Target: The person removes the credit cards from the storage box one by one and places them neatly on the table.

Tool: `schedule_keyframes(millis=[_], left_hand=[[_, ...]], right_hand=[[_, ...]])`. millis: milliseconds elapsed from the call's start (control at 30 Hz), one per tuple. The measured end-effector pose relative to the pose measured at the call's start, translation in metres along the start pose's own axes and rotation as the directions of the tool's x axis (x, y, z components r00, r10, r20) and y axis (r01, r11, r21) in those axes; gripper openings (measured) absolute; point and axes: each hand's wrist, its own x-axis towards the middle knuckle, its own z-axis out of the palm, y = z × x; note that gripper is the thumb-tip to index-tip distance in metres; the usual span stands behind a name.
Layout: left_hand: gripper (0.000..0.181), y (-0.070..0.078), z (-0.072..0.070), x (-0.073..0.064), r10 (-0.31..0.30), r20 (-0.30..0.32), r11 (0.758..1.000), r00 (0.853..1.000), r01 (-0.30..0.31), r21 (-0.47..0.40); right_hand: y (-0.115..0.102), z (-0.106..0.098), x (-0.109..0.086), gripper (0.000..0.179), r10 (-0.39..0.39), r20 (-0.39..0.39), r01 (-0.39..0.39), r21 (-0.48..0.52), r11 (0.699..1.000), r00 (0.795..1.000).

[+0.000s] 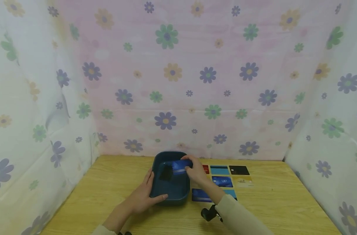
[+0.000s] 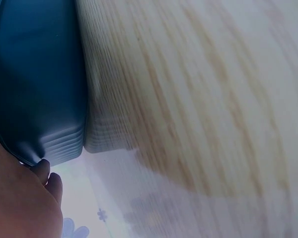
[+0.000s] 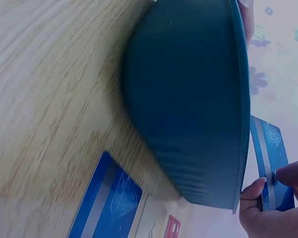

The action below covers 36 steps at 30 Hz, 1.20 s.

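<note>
A dark teal plastic box stands upright on the table. My left hand holds it at the near left corner, fingers along the left side and thumb at the near rim; two fingertips show against its outer wall. Above the far right part of the box, my right hand pinches a blue card with a silver stripe. The right wrist view shows thumb and fingers on that card, beside the rim. A dark patch shows inside the box.
Cards lie in rows right of the box: a partly hidden red one, a light blue one, a black one, a blue VIP one, a gold-and-white one, and a blue one nearest. Flowered cloth hangs behind.
</note>
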Motion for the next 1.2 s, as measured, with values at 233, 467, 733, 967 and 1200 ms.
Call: schedule_keyframes(millis=[233, 467, 733, 967, 1200], left_hand=[[0.123, -0.001, 0.0, -0.001, -0.007, 0.004, 1.0, 1.0, 0.007, 0.016], [0.124, -0.001, 0.001, -0.001, 0.008, 0.003, 1.0, 1.0, -0.008, 0.016], [0.123, 0.0, -0.001, -0.001, 0.002, 0.01, 1.0, 1.0, -0.002, 0.023], [0.121, 0.001, -0.001, -0.002, -0.008, 0.013, 1.0, 1.0, 0.008, 0.009], [0.121, 0.0, 0.001, 0.0, -0.007, 0.014, 1.0, 1.0, 0.007, 0.022]], right_hand=[[0.006, -0.014, -0.005, 0.038, 0.01, 0.019, -0.01, 0.034, 0.999, 1.0], [0.014, -0.025, -0.01, 0.04, 0.003, 0.008, -0.003, 0.048, 0.999, 1.0], [0.022, -0.038, -0.014, 0.04, 0.053, 0.014, -0.053, 0.068, 0.996, 0.999], [0.03, -0.05, -0.018, 0.041, 0.088, 0.0, -0.087, 0.101, 0.991, 0.996], [0.041, -0.066, -0.028, 0.041, 0.133, -0.007, -0.131, 0.105, 0.986, 0.991]])
